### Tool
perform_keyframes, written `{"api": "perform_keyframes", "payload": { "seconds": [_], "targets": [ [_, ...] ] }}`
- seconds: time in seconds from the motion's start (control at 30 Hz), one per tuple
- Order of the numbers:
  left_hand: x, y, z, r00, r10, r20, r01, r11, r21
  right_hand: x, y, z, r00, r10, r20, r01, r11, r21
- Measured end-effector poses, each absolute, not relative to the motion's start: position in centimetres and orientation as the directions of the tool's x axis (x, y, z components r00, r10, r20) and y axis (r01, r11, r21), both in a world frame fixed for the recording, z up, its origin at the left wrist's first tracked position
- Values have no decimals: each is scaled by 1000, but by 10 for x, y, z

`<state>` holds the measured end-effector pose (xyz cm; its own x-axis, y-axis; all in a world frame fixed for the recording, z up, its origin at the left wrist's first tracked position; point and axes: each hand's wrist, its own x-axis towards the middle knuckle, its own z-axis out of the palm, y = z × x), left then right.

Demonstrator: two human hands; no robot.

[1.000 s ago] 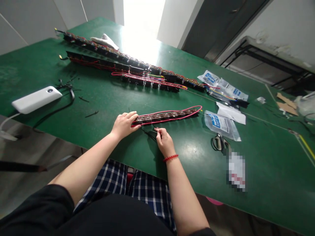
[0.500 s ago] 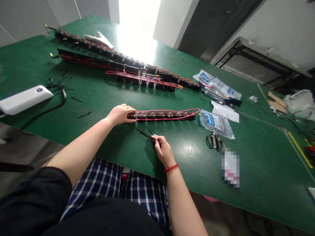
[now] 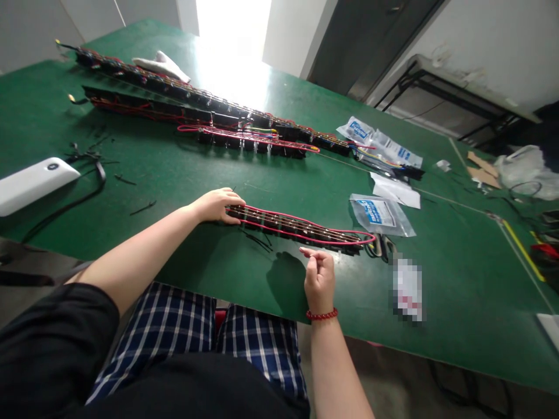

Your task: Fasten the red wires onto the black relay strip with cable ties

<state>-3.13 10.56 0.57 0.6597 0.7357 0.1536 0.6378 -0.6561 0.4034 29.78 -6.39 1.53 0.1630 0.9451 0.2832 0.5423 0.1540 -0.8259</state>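
Observation:
My left hand (image 3: 213,206) lies over the near end of a long strip of black connectors bound with red and pink wire (image 3: 301,230), its fingertips gripping that end. The strip curves across the green mat-topped table (image 3: 441,308). My right hand (image 3: 319,278) hovers apart from the strip, near its far end, fingers curled with nothing visible in them. A red bead bracelet (image 3: 322,314) circles that wrist. Thin black cable ties (image 3: 257,240) lie on the mat just below the strip, between my hands.
Two long wired connector strips (image 3: 196,99) and a shorter one (image 3: 248,139) lie across the back. Plastic bags (image 3: 381,215), scissors (image 3: 379,247) and a blurred item (image 3: 407,289) are to the right. A white power bank (image 3: 30,192) lies left.
My right hand has let go of the black ties and moved right, away from them. The strip's far end has swung toward me, bending the strip. The whole view has shifted slightly.

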Motion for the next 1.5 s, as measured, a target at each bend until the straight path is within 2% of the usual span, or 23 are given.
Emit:
{"api": "perform_keyframes", "payload": {
  "seconds": [0.17,0.3,0.5,0.8,0.9,1.0,1.07,1.33,1.5],
  "targets": [
    [-21,91,9,714,678,176,564,-705,429,299,-58,15,166,921,353,642,171,-748],
    [-17,77,9,714,674,191,555,-710,433,293,-53,11,88,882,462,748,248,-616],
    [-18,65,5,694,692,197,568,-695,441,294,-44,8,30,867,497,860,231,-455],
    [-17,44,6,655,728,201,604,-665,440,302,-41,1,38,884,466,833,229,-503],
    [-21,25,4,531,818,220,717,-573,397,301,-40,1,47,887,459,841,213,-498],
    [-23,1,0,372,890,263,794,-452,406,300,-38,0,46,889,456,841,212,-498],
    [-23,-10,-3,326,903,279,811,-419,409,301,-37,-1,45,887,460,838,218,-500],
    [-23,-10,-9,419,855,306,792,-509,337,299,-35,-2,54,878,475,866,196,-460],
    [-23,-9,-11,417,847,330,788,-517,333,299,-34,-3,49,876,480,881,188,-434]
  ]
}}
